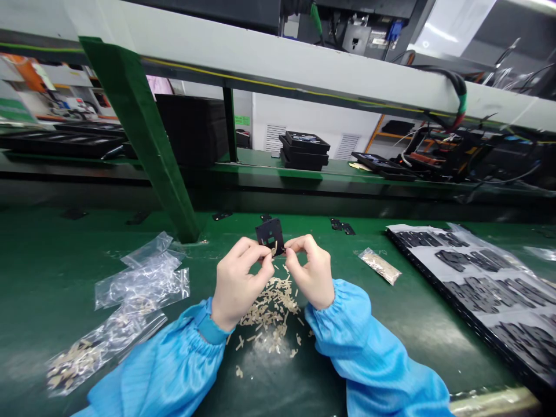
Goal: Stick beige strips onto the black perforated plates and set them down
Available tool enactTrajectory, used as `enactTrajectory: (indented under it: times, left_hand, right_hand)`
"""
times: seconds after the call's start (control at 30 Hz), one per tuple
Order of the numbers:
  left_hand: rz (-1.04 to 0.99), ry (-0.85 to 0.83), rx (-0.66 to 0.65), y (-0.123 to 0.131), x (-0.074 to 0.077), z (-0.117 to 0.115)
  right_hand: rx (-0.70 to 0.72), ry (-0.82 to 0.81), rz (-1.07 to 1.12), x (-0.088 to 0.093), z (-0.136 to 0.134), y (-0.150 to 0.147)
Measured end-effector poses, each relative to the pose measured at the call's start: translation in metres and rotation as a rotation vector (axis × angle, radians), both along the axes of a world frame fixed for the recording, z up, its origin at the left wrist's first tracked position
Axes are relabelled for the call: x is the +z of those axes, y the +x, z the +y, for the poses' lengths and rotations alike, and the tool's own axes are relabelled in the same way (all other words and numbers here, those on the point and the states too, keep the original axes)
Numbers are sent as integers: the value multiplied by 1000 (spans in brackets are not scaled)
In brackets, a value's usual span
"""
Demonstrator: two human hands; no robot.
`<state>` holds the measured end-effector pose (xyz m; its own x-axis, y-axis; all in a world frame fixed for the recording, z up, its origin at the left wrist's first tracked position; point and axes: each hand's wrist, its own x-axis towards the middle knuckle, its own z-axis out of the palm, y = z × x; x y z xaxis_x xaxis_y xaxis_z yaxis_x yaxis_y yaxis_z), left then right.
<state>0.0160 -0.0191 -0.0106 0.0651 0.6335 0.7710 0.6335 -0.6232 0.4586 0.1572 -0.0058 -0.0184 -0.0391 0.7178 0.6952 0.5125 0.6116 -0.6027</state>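
Note:
A thin black plastic plate with small cut-outs stands tilted up between my hands above the green bench. My left hand pinches its lower left part between thumb and forefinger. A small beige strip shows against the plate near those fingertips. At the lower right corner, the thumb and forefinger of my right hand are pinched together on the plate's edge; whether a smaller bit is also between them I cannot tell. Below the hands lies a loose heap of small beige pieces.
Clear plastic bags, one with beige pieces, lie at left. A small filled bag lies at right, beside a black tray of dark parts. Several flat black parts lie along the back. A green post rises at left.

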Motion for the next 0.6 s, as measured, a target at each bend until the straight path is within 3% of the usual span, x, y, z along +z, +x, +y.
enactTrajectory:
  times: [0.3, 0.6]
  left_hand:
    - [40, 9, 7, 0, 0, -1]
    - [57, 11, 7, -4, 4, 0]
  right_hand:
    - [43, 6, -63, 2, -1, 3]
    - [327, -354, 192, 11, 4, 11]
